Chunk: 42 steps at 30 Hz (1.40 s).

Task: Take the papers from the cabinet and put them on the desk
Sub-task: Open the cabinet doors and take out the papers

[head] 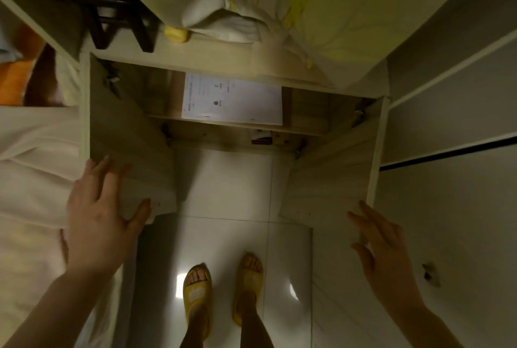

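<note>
A low cabinet [218, 65] stands in front of me with both doors swung wide. White printed papers [232, 101] lie flat on its upper shelf, their front edge hanging slightly over the shelf lip. My left hand [103, 207] grips the outer edge of the left door [128, 151], thumb on the inner face and fingers over the top. My right hand [383, 249] rests with spread fingers against the edge of the right door [335, 174]. Both hands are well short of the papers.
Bedding with a pillow [223, 11] and a yellow item [176, 34] sits on top of the cabinet. A white bed or fabric [30, 165] lies at left, wardrobe panels [447, 123] at right. My feet in yellow slippers [223, 289] stand on glossy white tiles. Small items sit on the lower shelf [263, 137].
</note>
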{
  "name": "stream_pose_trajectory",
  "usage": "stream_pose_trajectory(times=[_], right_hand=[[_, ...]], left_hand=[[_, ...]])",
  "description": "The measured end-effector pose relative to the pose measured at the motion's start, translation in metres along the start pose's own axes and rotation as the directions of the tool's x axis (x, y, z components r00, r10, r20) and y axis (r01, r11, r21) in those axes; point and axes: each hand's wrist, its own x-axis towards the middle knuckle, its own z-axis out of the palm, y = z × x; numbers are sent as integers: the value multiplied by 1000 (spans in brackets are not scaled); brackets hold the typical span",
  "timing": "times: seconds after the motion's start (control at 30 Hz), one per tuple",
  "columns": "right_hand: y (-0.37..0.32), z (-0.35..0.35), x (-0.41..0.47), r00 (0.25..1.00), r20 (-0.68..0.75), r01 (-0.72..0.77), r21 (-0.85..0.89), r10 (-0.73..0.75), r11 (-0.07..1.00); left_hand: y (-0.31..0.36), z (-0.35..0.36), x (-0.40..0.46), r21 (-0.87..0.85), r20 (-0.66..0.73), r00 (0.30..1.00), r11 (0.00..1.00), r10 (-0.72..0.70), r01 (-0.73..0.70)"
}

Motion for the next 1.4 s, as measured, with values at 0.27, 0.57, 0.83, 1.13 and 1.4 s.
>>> stream_pose_trajectory(times=[0.27, 0.57, 0.83, 1.13, 1.4], right_hand=[[-29, 5, 8, 992, -85, -107, -163, 95, 981], [-91, 83, 148, 998, -24, 59, 20, -59, 998], [-54, 171, 268, 995, 88, -53, 46, 48, 998], [-17, 228, 332, 994, 34, -106, 36, 105, 994], [-26, 242, 321, 987, 21, -163, 72, 162, 984]], left_hand=[[29, 8, 1, -66, 18, 999, 997, 39, -38], [61, 71, 83, -126, 81, 993, 989, 82, -71], [19, 163, 176, -44, 134, 988, 996, -73, 80], [-33, 230, 244, -49, 236, 964, 989, -122, 137], [-20, 234, 217, -273, 127, 975, 938, -184, 213]])
